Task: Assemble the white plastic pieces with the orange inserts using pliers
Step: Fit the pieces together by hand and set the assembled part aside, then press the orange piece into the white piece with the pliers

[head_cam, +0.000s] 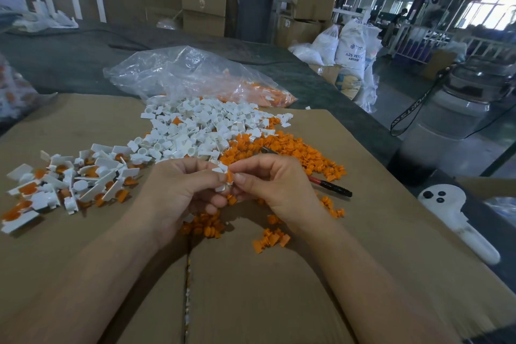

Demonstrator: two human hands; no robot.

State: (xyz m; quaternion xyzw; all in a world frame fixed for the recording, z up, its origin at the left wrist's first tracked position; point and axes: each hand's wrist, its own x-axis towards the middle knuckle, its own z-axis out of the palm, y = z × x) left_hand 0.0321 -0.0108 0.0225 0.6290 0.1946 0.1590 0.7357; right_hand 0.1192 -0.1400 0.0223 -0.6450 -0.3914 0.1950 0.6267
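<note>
My left hand (181,190) holds a small white plastic piece (220,170) above the cardboard. My right hand (275,184) pinches an orange insert (229,176) against that white piece, fingertips of both hands meeting. The pliers (332,184), red and black handled, lie on the cardboard behind my right hand with their jaws among the loose orange inserts (293,151). A heap of loose white pieces (195,128) sits further back. Joined white-and-orange pieces (67,184) lie in a pile to the left.
A flat cardboard sheet (251,274) covers the grey table (83,58). A clear plastic bag (190,75) with orange parts lies behind the heaps. A white controller (458,218) rests at the right edge. More orange inserts (268,240) are scattered near my wrists.
</note>
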